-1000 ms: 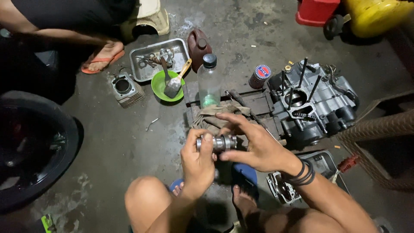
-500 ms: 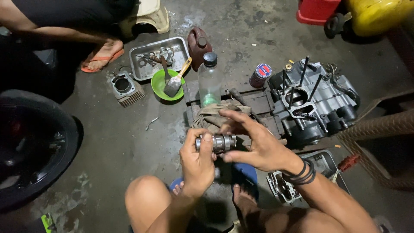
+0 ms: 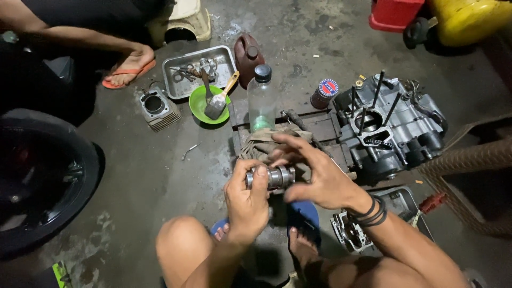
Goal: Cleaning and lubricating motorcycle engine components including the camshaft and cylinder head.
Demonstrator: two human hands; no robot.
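Observation:
I hold a short metal shaft with lobes [image 3: 278, 176] in front of my knees, above the concrete floor. My left hand [image 3: 246, 200] grips its left end, thumb on top. My right hand [image 3: 314, 178] cups the right end, fingers spread and curled over it. Behind the shaft lies a crumpled brown rag [image 3: 264, 143] on a low wooden pallet [image 3: 325, 130]. A dark engine case [image 3: 392, 130] with upright studs sits on that pallet to the right.
A clear plastic bottle [image 3: 262, 98], a green bowl with a brush [image 3: 210, 104], a metal tray of parts [image 3: 200, 69], a finned cylinder [image 3: 157, 108], a small can [image 3: 324, 93] and a brown jug [image 3: 248, 56] stand ahead. Another person's sandalled foot [image 3: 128, 69] is far left. A tyre [image 3: 37, 176] lies left.
My hands have stayed on the shaft; the fingers of my right hand have shifted slightly around its right end. The view moved a little.

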